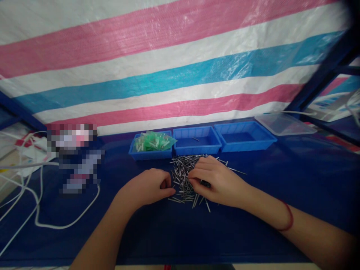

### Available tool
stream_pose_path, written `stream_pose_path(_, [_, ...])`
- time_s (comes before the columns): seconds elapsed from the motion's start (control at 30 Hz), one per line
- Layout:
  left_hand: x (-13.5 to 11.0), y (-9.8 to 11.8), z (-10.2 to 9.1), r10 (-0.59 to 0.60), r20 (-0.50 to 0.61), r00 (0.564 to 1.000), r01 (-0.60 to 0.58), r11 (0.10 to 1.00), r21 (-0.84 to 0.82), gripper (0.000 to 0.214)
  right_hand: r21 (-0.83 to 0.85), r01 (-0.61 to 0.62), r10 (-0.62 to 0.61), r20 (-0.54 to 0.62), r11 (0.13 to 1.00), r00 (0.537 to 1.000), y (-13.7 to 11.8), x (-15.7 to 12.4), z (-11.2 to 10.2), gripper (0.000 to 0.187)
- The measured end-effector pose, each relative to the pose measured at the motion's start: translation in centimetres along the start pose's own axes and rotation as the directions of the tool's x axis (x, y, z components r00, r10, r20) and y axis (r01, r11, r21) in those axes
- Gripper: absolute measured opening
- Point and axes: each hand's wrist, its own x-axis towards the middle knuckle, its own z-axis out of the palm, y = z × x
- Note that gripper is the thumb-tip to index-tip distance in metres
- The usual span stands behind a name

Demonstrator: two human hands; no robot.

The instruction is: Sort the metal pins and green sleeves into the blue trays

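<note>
The left hand (149,186) is curled into a loose fist, thumb pressed to forefinger; whether it pinches anything cannot be told. Just to its right, touching its fingertips, lies a heap of short silver metal pins (182,173) on the dark blue table (174,228). The right hand (216,180) rests on that heap, fingers bent down among the pins; its grip cannot be told. Beyond both hands stand 3 blue plastic bins (244,139), the one beyond the left hand holding green plastic bags (153,141).
</note>
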Motion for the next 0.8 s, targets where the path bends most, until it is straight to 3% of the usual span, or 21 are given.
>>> stream_pose_path(0.17, [0.1,0.2,-0.7,0.021,0.025,0.999,-0.021,1.0,-0.003,0.016,-0.002,-0.035,0.035,-0.04,0.999,0.999,0.0,0.0,0.2,0.016])
stream_pose_path(0.27, [0.7,0.6,-1.0,0.103,-0.108,0.989,-0.113,0.99,-0.084,0.02,0.121,-0.148,0.166,-0.151,0.982,0.974,-0.1,-0.1,0.4,0.013])
stream_pose_path(0.4, [1.8,1.8,0.4,0.141,-0.336,0.931,-0.236,0.936,-0.261,0.021,0.435,-0.288,0.396,-0.182,0.854,0.9,-0.2,-0.1,0.5,0.019])
stream_pose_path(0.6, [2.9,2.6,3.0,0.056,-0.379,0.924,-0.269,0.8,-0.537,0.024,0.691,-0.288,0.466,-0.08,0.663,0.881,-0.1,0.1,0.3,0.02])
stream_pose_path(0.7, [3.0,2.6,3.3,0.087,-0.404,0.911,-0.318,0.772,-0.551,0.025,0.694,-0.265,0.472,-0.121,0.669,0.873,0.0,0.1,0.1,0.018])
stream_pose_path(0.8, [3.0,2.6,3.5,0.109,-0.448,0.887,-0.357,0.777,-0.518,0.023,0.631,-0.247,0.453,-0.187,0.736,0.872,0.0,0.0,-0.2,0.016])
